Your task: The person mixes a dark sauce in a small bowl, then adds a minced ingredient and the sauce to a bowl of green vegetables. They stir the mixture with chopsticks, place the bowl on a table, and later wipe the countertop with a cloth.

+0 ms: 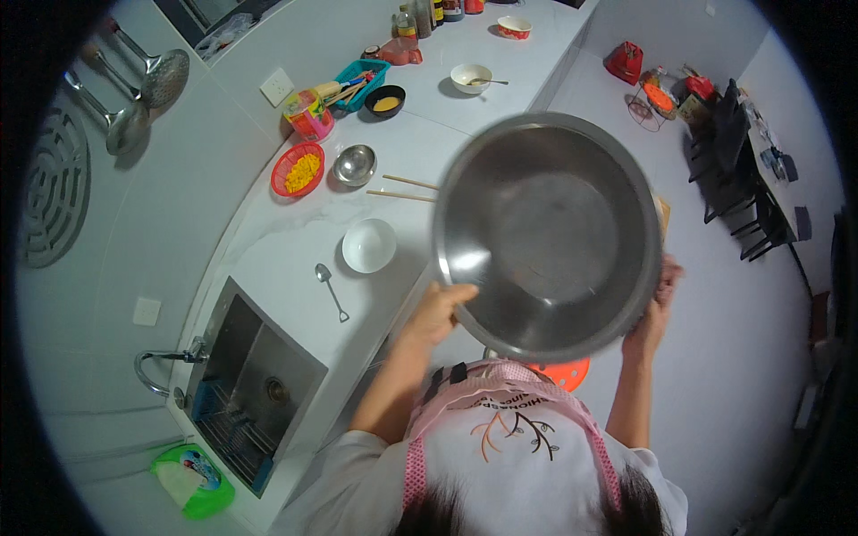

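Observation:
A large stainless steel basin [549, 234] is held up in front of me, its hollow facing the camera; no contents show in it. My left hand [436, 311] grips the rim at the lower left, thumb over the edge. Around the right side of the rim is my right hand [657, 301], its fingers partly hidden behind the metal. Two wooden chopsticks [402, 195] stick out from behind the basin's left edge on the counter. Left of the basin lie a white bowl [369, 246] and a metal spoon [331, 291] with a shovel-shaped head.
Along the white counter [295, 248] stand a red plastic basket [297, 169] with yellow pieces, a small steel bowl [354, 165], a black bowl [385, 102] and a white bowl [471, 79]. The sink [258, 382] is at lower left. An orange perforated stool top [563, 374] shows below the basin.

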Action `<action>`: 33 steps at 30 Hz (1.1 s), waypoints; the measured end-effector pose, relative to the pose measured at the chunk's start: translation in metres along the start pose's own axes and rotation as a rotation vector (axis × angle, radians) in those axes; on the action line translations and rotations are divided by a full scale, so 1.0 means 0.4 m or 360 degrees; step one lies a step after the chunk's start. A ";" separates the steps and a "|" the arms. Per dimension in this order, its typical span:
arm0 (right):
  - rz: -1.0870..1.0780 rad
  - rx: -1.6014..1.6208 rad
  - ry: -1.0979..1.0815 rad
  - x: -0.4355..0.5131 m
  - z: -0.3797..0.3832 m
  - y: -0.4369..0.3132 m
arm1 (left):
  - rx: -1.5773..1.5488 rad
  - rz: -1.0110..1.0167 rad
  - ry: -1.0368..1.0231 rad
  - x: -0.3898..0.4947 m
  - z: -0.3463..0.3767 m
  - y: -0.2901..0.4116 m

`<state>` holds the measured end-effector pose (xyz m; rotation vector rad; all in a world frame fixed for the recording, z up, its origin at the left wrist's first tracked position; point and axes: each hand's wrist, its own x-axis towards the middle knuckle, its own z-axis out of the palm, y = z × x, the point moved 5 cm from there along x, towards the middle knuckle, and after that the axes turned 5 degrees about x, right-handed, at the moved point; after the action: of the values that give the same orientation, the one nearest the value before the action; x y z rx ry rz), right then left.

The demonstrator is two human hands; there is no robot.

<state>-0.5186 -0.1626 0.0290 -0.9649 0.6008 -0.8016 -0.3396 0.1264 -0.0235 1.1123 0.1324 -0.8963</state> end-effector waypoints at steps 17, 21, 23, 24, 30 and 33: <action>0.1285 -0.0106 -0.0051 -0.125 -0.237 0.303 | -0.0288 -0.0748 -0.0657 0.008 0.267 -0.259; 0.1425 -0.0165 -0.0092 -0.106 -0.258 0.345 | -0.0473 -0.0816 -0.0397 0.056 0.273 -0.347; 0.1515 -0.0186 -0.0124 -0.105 -0.264 0.373 | -0.0475 -0.0843 -0.0316 0.071 0.284 -0.383; 0.1560 -0.0194 -0.0141 -0.106 -0.267 0.387 | -0.0476 -0.0859 -0.0317 0.073 0.284 -0.400; 0.1747 -0.0294 -0.0254 -0.102 -0.254 0.465 | -0.0791 -0.0889 -0.0055 0.062 0.174 -0.521; 0.1789 -0.0557 -0.0363 -0.095 -0.245 0.512 | 0.0194 -0.0512 0.0208 -0.015 0.032 -0.567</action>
<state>-0.5485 -0.1106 -0.1935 -0.8337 0.9534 0.4198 -0.5023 0.0869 -0.1774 1.2859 0.3770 -1.1285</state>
